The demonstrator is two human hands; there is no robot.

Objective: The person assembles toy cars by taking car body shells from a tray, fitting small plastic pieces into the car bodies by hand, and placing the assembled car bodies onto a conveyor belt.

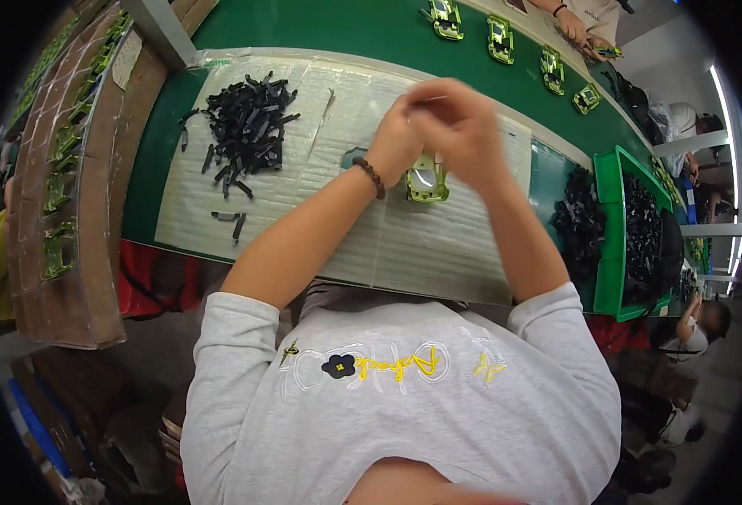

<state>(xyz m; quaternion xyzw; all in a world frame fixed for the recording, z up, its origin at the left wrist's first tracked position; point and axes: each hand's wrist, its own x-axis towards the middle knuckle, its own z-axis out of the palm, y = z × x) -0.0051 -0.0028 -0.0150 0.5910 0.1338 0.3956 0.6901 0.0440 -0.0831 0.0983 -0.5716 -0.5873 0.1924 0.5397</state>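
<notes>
Hands [395, 141] together, fingers curled, over that green toy car [427, 188]! Couldn't tell what they held; black strips [249, 126] lay piled left.

A single head-worn fisheye camera looks steeply down from close above onto the workbench [142, 206].

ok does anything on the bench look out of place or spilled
A few black pieces lie at the near left of the pale mat, apart from the black heap; they look like strays.
</notes>
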